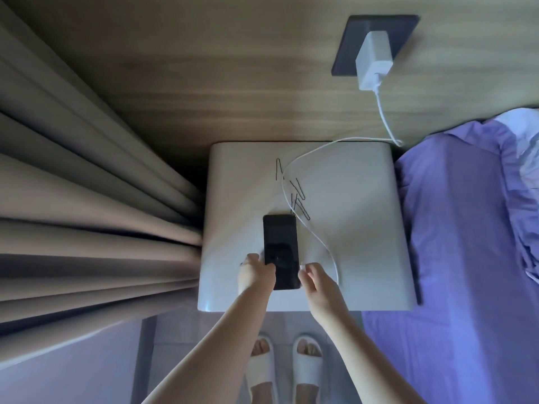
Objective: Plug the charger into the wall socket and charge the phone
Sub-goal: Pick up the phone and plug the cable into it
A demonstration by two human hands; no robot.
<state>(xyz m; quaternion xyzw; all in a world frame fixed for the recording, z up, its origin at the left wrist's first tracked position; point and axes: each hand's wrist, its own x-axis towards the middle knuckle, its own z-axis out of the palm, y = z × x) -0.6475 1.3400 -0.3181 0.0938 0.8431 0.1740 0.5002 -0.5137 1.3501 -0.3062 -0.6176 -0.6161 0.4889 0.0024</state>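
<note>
On the near part of the white bedside table (364, 228), the left hand (255, 272) grips the left edge of the black phone (281, 252), fingers curled against its side. The right hand (318, 282) sits at the phone's lower right corner, fingers pinched narrow near the end of the white cable (313, 231) (whether the plug is seated in the phone I cannot tell). The phone lies flat, screen dark. The cable loops back across the tabletop, over several black hairpins (299, 196), up to the white charger (373, 64), which is plugged into the dark wall socket (350, 42). Beige curtains (87, 199) hang left; a purple bed (466, 228) lies right.
</note>
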